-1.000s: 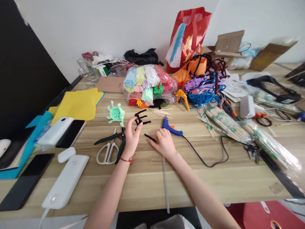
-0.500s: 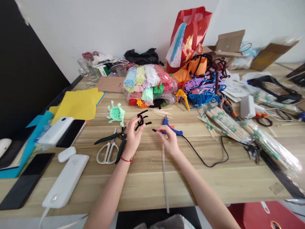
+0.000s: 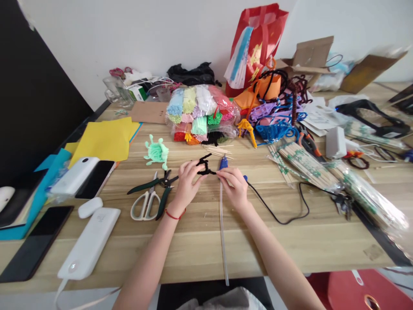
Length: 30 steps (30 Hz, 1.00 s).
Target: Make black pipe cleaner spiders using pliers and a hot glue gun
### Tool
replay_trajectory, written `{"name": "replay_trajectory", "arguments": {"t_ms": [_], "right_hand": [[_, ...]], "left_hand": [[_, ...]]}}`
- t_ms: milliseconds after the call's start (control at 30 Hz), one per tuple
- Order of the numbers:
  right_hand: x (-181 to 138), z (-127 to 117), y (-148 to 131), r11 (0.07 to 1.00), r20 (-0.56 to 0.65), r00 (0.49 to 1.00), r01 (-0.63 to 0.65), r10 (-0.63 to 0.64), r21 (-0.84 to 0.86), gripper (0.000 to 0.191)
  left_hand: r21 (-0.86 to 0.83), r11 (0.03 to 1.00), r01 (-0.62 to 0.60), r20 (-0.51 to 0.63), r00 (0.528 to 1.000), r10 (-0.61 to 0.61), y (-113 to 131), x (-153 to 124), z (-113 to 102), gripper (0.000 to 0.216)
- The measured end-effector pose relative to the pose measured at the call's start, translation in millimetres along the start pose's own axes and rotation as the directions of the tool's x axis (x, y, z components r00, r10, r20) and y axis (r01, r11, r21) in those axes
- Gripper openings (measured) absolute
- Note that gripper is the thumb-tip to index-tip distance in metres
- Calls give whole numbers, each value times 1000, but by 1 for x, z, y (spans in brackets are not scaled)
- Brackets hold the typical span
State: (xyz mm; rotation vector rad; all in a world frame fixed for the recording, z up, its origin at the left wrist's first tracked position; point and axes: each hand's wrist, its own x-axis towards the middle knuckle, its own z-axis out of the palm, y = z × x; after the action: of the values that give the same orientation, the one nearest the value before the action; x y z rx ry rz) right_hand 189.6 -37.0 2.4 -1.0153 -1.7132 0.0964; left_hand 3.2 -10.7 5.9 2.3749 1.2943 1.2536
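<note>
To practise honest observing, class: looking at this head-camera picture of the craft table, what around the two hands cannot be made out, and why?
Black pipe-cleaner figure, head view: too small, and fingertips of the left hand and right hand cover its ends, so its shape is unclear.
Blue glue gun, head view: its handle is hidden behind the right hand.
Red object, head view: cut off by the bottom edge.

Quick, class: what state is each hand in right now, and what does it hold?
Left hand: closed, pinching the black pipe-cleaner figure.
Right hand: closed, pinching the same figure's other side.
</note>
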Motion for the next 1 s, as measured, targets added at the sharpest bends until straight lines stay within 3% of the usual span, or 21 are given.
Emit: {"name": "replay_trajectory", "arguments": {"t_ms": [1000], "right_hand": [[-5, 0, 8, 995, 103, 994, 45, -36, -86, 32]], "left_hand": [[15, 1000, -22, 56, 998, 21, 1, -2, 1, 27]]}}
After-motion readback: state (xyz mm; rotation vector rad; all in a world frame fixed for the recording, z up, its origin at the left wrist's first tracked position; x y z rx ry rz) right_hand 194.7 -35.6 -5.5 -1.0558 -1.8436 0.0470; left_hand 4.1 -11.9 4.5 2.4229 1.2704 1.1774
